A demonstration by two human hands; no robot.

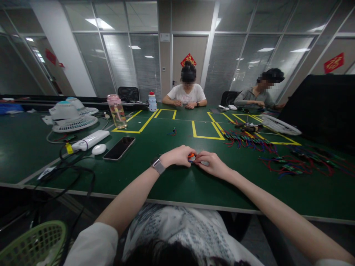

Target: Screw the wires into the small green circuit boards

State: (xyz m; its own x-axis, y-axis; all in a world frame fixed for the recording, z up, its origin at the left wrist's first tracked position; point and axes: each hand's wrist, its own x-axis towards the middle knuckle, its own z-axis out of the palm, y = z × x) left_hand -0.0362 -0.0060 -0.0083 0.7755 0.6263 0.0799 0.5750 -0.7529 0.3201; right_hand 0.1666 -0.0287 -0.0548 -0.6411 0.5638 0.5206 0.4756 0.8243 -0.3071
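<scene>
My left hand [181, 155], with a watch on its wrist, is closed around a small orange-and-black thing [191, 156]. Its kind is mostly hidden by the fingers. A thin dark rod [160, 154] shows on the far side of that hand, to its left; whether it belongs to the orange thing I cannot tell. My right hand [209, 162] is closed in a pinch at the same spot, its fingertips meeting those of the left. What it pinches is too small to make out. Just beyond the hands lies a small circuit board with wires [173, 130].
Wired circuit boards [246, 140] are heaped at the right, by a white fan grille [280, 125]. On the left are a phone [119, 148], white case [99, 149], power strip [91, 140], bottle [117, 112] and fans [72, 116]. Two people sit across the green table [155, 184].
</scene>
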